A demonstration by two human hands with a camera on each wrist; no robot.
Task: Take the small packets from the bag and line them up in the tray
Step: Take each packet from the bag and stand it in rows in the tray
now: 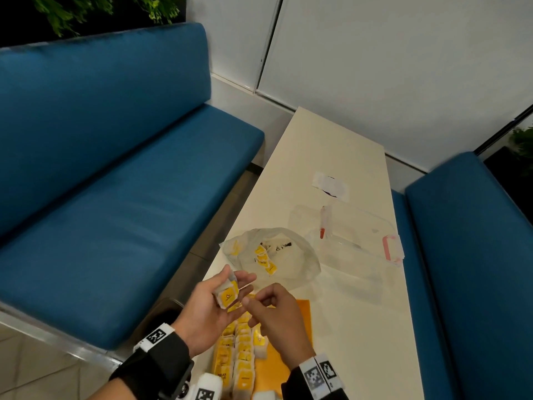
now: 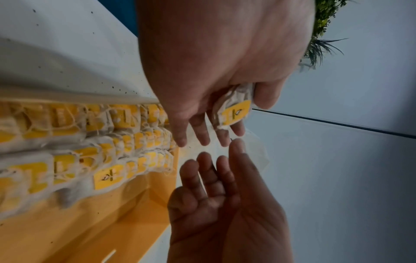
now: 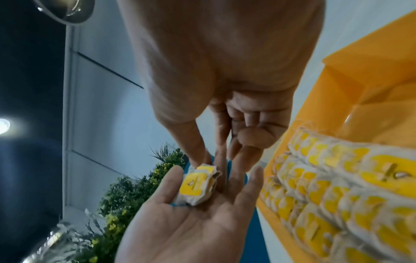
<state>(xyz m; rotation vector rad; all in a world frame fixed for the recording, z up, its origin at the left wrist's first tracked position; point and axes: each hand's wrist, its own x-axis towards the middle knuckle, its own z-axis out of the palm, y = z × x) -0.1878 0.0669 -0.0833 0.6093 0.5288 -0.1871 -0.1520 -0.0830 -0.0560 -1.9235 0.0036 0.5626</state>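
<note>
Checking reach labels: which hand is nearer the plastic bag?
Left. The left hand, holding packets, sits just below the plastic bag at its near-left edge; the right hand hangs slightly further back, over the tray.

On a yellow packet [image 1: 222, 376] low in the tray [image 1: 274, 368], dark letters seem to spell "RELAX", turned upside down in the head view. Other packets carry only a small dark emblem, too blurred to read. The black print on the plastic bag [image 1: 294, 267] cannot be made out. Black-and-white square code markers [image 1: 157, 336] sit on both wristbands.
</note>
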